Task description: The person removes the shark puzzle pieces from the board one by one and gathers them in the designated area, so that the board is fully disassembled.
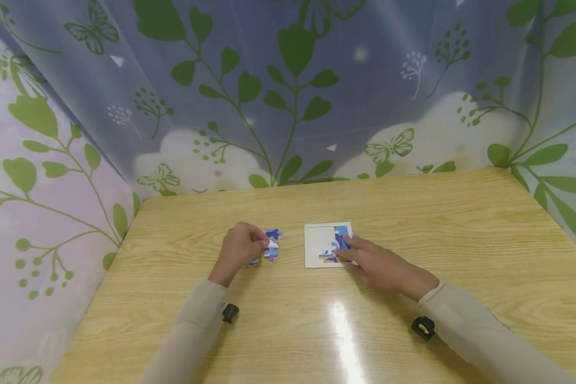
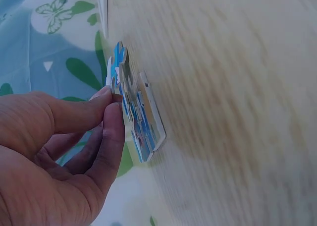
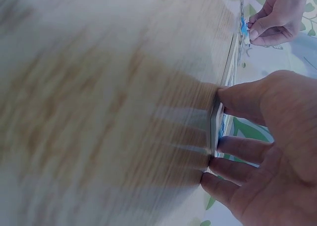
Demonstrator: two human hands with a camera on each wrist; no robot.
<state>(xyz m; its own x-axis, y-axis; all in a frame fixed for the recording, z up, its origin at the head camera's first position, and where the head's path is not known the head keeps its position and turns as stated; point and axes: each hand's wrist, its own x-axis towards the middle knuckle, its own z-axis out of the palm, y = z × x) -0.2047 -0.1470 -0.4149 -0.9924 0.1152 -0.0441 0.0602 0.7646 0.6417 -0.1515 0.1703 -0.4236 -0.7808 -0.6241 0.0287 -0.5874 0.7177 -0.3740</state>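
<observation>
On the left of the table my left hand (image 1: pixel 241 246) pinches a white and blue jigsaw puzzle piece (image 1: pixel 272 245) between thumb and fingertips. Other blue loose pieces (image 1: pixel 272 233) lie beside and under that hand, partly hidden by it. To the right is a square white puzzle tray (image 1: pixel 319 237), its right side and lower part filled with joined blue picture pieces (image 1: pixel 329 256). My right hand (image 1: pixel 381 265) rests at the tray's right edge with fingers extended over it. In the right wrist view, the thumb and fingertips touch the tray's rim (image 3: pixel 214 129).
A light wood table (image 1: pixel 288 330) lies under everything, with a bright light reflection in front of the tray. A leaf-and-butterfly patterned curtain (image 1: pixel 288 106) hangs along the back and sides of the table.
</observation>
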